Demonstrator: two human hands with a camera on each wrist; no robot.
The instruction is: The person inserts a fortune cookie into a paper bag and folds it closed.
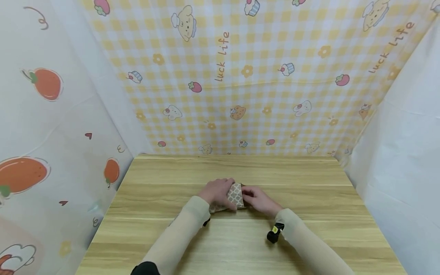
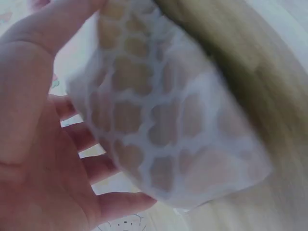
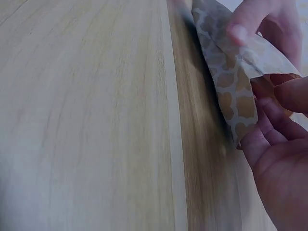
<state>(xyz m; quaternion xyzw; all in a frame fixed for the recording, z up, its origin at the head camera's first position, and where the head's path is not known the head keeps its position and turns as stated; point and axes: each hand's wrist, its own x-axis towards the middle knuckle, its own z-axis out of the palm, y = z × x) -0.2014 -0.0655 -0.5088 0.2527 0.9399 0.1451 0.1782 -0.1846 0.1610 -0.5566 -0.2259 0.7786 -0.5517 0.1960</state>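
A paper bag (image 1: 235,195) with a pale net pattern over brown lies on its side on the wooden table, its mouth facing right. My left hand (image 1: 218,193) grips it from the left, thumb on the near side and fingers on the far side. In the left wrist view the bag (image 2: 159,115) fills the space beside my spread fingers. At the mouth, the fingertips of my right hand (image 1: 261,200) reach inside the rim. The right wrist view shows this hand (image 3: 284,159) with its thumb near the brown inner wall; whether it pinches anything in there is hidden.
The wooden table (image 1: 237,244) stretches around both hands. Behind it hangs a yellow checked cloth (image 1: 261,99) with cartoon prints. White cloths stand at the left (image 1: 75,126) and right (image 1: 398,141) sides. A small black device (image 1: 274,233) is strapped at my right wrist.
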